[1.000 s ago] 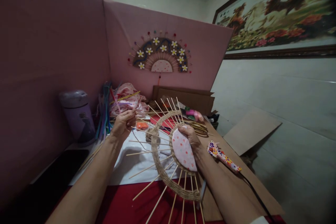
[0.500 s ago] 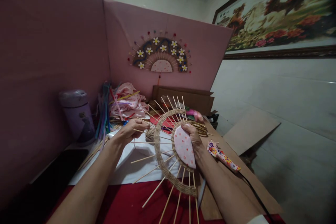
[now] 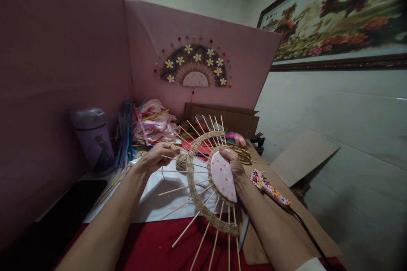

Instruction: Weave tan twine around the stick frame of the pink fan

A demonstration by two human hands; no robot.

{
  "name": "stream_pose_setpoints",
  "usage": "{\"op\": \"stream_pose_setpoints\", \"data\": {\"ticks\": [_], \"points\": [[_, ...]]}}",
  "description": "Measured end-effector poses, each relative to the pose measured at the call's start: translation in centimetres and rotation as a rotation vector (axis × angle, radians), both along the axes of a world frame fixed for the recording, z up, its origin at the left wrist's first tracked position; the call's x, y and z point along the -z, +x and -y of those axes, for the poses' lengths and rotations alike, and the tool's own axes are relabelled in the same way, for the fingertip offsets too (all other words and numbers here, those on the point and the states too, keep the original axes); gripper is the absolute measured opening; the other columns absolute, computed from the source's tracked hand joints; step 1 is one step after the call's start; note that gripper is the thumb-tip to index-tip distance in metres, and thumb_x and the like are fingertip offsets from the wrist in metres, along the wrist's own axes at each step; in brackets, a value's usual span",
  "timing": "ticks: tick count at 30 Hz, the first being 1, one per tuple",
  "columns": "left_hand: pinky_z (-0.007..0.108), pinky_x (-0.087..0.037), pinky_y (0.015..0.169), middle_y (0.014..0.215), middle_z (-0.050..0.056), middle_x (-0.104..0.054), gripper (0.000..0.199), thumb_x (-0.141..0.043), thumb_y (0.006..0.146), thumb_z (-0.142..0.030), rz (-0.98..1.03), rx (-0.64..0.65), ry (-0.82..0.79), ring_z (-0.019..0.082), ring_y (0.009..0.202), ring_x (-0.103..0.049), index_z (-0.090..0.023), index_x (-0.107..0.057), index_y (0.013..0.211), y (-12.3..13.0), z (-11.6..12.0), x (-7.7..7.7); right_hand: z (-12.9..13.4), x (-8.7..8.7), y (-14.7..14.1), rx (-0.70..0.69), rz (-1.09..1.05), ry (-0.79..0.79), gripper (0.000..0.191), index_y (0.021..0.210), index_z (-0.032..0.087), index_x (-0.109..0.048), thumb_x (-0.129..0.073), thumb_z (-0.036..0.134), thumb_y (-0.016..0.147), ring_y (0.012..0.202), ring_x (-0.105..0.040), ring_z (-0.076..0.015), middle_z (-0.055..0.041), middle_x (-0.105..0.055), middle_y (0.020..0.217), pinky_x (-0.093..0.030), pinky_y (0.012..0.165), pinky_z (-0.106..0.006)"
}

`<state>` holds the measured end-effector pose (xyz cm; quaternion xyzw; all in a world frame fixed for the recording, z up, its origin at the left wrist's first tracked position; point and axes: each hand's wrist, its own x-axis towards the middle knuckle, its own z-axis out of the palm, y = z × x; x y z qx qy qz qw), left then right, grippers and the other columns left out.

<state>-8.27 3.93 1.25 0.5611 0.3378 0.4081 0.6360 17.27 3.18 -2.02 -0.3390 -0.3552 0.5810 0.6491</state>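
A half-round fan frame of thin wooden sticks, with a woven twine band (image 3: 190,178) across them, is held up over the table. At its centre is a pink spotted half-disc (image 3: 222,178). My right hand (image 3: 233,163) grips this half-disc at its straight side, thumb on the front and the other fingers hidden behind. My left hand (image 3: 159,156) is closed in a pinch beside the left stick ends. A thin strand of twine (image 3: 163,172) hangs below it, and the pinch seems to be on that strand. Behind the sticks lies a twine ball (image 3: 181,161).
A finished fan with white flowers (image 3: 197,57) hangs on the pink board. At left stand a purple bottle (image 3: 95,139) and ribbons (image 3: 125,135) beside crumpled pink cloth (image 3: 155,118). A flower-patterned, corded tool (image 3: 270,188) lies at right on cardboard (image 3: 299,224).
Both hands and the fan frame stay almost in place. The whole view shifts very slightly, and the right hand's hold on the half-disc is unchanged.
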Motion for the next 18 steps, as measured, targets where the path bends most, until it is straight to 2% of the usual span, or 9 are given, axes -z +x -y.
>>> {"op": "stream_pose_setpoints", "data": {"ticks": [5, 7, 11, 14, 18], "points": [[0.016, -0.016, 0.038, 0.054, -0.003, -0.044, 0.017, -0.074, 0.057, -0.018, 0.104, -0.108, -0.021, 0.001, 0.041, -0.029, -0.011, -0.059, 0.061, -0.61, -0.21, 0.21, -0.32, 0.41, 0.15, 0.018, -0.025, -0.038, 0.031, 0.059, 0.019, -0.051, -0.080, 0.027, 0.051, 0.043, -0.045, -0.0091, 0.0066, -0.052, 0.050, -0.037, 0.047, -0.024], [0.015, -0.018, 0.038, 0.057, -0.002, -0.049, 0.018, -0.074, 0.056, -0.015, 0.137, -0.124, -0.036, 0.001, 0.042, -0.032, -0.010, -0.063, 0.069, -0.76, -0.26, 0.20, -0.32, 0.39, 0.11, 0.019, -0.030, -0.043, 0.032, 0.058, 0.019, -0.050, -0.080, 0.028, 0.051, 0.043, -0.044, -0.0089, 0.0067, -0.051, 0.049, -0.036, 0.046, -0.024], [0.014, -0.017, 0.035, 0.053, -0.003, -0.046, 0.018, -0.074, 0.057, -0.016, 0.241, -0.130, -0.054, 0.002, 0.041, -0.034, -0.010, -0.063, 0.070, -0.86, -0.24, 0.05, -0.20, 0.20, -0.03, 0.016, -0.013, -0.022, 0.036, 0.054, 0.019, -0.046, -0.080, 0.028, 0.051, 0.040, -0.039, -0.0076, 0.0078, -0.046, 0.045, -0.032, 0.043, -0.023], [0.012, -0.017, 0.033, 0.051, -0.004, -0.043, 0.017, -0.074, 0.056, -0.015, 0.334, -0.143, -0.069, 0.002, 0.042, -0.035, -0.010, -0.060, 0.064, -0.83, -0.12, -0.13, -0.16, 0.18, -0.08, 0.013, -0.008, 0.009, 0.033, 0.057, 0.019, -0.048, -0.079, 0.027, 0.052, 0.042, -0.040, -0.0075, 0.0077, -0.046, 0.047, -0.033, 0.044, -0.023], [0.012, -0.018, 0.031, 0.050, -0.003, -0.043, 0.016, -0.071, 0.062, -0.020, 0.406, -0.209, -0.110, 0.003, 0.041, -0.036, -0.009, -0.062, 0.069, -0.83, -0.03, -0.45, -0.04, 0.11, -0.18, 0.003, -0.019, 0.037, 0.032, 0.058, 0.018, -0.048, -0.079, 0.025, 0.053, 0.044, -0.041, -0.0074, 0.0075, -0.047, 0.049, -0.035, 0.046, -0.022]]}}
